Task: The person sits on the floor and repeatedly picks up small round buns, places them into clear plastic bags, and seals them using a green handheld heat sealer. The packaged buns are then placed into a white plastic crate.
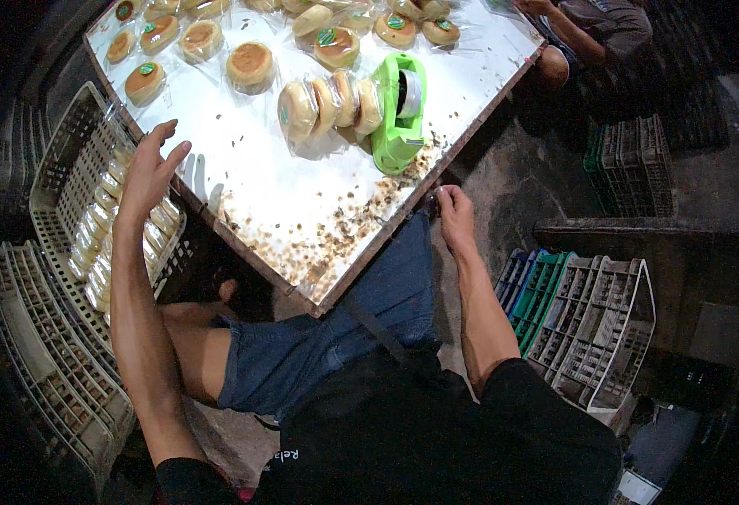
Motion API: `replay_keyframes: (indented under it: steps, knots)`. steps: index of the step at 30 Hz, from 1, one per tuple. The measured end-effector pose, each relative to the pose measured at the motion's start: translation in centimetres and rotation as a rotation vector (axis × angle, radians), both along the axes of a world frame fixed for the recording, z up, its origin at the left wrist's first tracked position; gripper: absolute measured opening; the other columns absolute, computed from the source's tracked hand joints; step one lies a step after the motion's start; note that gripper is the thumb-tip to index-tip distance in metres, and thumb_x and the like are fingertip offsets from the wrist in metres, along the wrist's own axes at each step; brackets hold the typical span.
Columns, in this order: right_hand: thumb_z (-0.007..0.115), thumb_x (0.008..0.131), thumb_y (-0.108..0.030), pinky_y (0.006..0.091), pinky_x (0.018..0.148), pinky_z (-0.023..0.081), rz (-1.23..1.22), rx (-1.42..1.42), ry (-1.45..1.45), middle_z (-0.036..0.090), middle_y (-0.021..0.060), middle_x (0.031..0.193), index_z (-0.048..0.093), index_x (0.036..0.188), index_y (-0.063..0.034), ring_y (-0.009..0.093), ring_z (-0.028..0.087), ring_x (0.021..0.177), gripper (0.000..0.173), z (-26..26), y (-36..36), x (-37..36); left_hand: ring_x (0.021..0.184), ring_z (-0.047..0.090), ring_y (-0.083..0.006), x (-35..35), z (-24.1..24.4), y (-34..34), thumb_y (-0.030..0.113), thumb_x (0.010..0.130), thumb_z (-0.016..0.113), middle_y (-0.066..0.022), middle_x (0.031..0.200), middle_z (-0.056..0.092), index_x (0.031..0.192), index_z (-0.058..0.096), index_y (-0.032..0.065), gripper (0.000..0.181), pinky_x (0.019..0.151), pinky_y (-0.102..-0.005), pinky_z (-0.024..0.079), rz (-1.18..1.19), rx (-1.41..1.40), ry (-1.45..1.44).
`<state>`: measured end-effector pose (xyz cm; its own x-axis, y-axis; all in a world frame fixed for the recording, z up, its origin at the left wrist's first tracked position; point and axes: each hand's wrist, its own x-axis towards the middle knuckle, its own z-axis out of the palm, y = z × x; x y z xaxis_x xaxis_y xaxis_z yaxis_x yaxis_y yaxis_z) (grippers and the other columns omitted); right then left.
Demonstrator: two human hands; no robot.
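Observation:
My left hand [151,165] hovers over the table's left edge with fingers apart and holds nothing. At the table's right edge is my right hand [455,211], its thumb and index finger pinched together; whether something small is between them I cannot tell. A bright green tape dispenser [397,136] with a roll of tape stands near the right edge. Against its left side leans a row of several round buns in clear bags [298,113]. More bagged round buns [249,65] lie across the far part of the white tabletop [268,196], some with green stickers.
A plastic crate [85,142] at the left holds rows of wrapped buns, beside another crate [53,353]. Stacked crates [587,322] stand at the right, others farther back. Brown crumbs or marks cover the near table corner. Another person [603,31] sits at the upper right.

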<state>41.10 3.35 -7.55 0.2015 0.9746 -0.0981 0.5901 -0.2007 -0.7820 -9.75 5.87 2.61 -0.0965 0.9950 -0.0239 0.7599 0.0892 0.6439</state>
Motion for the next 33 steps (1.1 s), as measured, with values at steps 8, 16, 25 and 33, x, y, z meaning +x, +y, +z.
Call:
replay_keyframes:
  steps: [8,16,25,33]
  knots:
    - [0.057,0.091,-0.026,0.0400,0.071,0.047,0.011,0.090,-0.103,0.064,0.0157,0.083,0.058,0.102,0.0007,0.030,0.062,0.077,0.029,-0.2,-2.0,-2.6,0.118,0.052,-0.0349,0.1,-0.3,0.3,0.033,0.089,0.060,-0.0239,0.123,0.056,0.128,0.050,-0.0014,0.053,0.099,-0.0428,0.040,-0.032,0.066,0.028]
    - [0.050,0.091,-0.019,0.0445,0.075,0.047,-0.071,-0.100,-0.598,0.063,0.0218,0.087,0.058,0.096,0.0010,0.039,0.061,0.082,0.022,-5.4,-0.8,1.8,0.117,0.053,-0.0355,0.6,0.2,0.5,0.034,0.089,0.061,-0.0239,0.124,0.056,0.129,0.050,-0.0010,0.054,0.098,-0.0425,0.041,-0.038,0.062,0.002]
    - [0.056,0.092,-0.031,0.0346,0.078,0.048,0.031,0.057,-0.017,0.060,0.0154,0.100,0.056,0.115,0.0009,0.025,0.058,0.087,0.040,0.5,-0.6,0.0,0.116,0.054,-0.0354,0.5,-0.1,0.6,0.035,0.089,0.061,-0.0232,0.124,0.057,0.130,0.049,-0.0005,0.055,0.095,-0.0422,0.043,-0.061,0.032,0.030]
    - [0.051,0.094,-0.024,0.0390,0.085,0.043,0.118,-0.008,-0.075,0.056,0.0183,0.098,0.061,0.098,0.0037,0.033,0.055,0.091,0.030,-3.5,-0.7,-0.4,0.116,0.053,-0.0359,-0.2,0.5,-0.4,0.034,0.090,0.060,-0.0251,0.123,0.056,0.130,0.048,-0.0006,0.055,0.096,-0.0423,0.043,0.000,0.027,0.006]
